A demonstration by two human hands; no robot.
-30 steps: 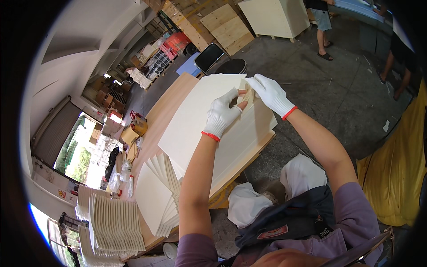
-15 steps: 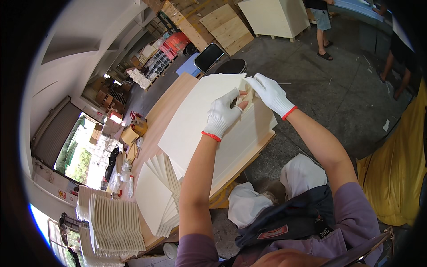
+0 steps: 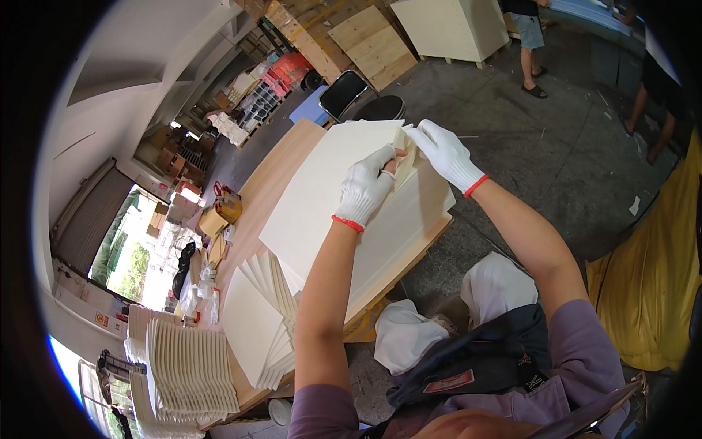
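A stack of large cream sheets (image 3: 318, 194) lies on the wooden table, with straight sides and a curved left edge. My left hand (image 3: 368, 184), in a white knit glove with bare thumb and finger tips, is closed on the right edge of the upper sheets, which are lifted and slightly fanned. At the far right corner my right hand (image 3: 444, 155), in a matching glove with a red cuff, has its fingers bent over the same sheets' edges. Its fingertips are partly hidden. Beneath both hands more cream sheets (image 3: 428, 201) lie flat.
A fanned pile of smaller cream pieces (image 3: 252, 322) lies nearer on the wooden table (image 3: 281, 157), beside tall stacks of curved pieces (image 3: 186, 369). Tape and plastic bags (image 3: 208, 285) line the left edge. A black chair (image 3: 344, 94) stands beyond; two people are at upper right.
My left thumb has drawn in toward the index finger, narrowing the gap between them. My right hand has barely moved on the corner.
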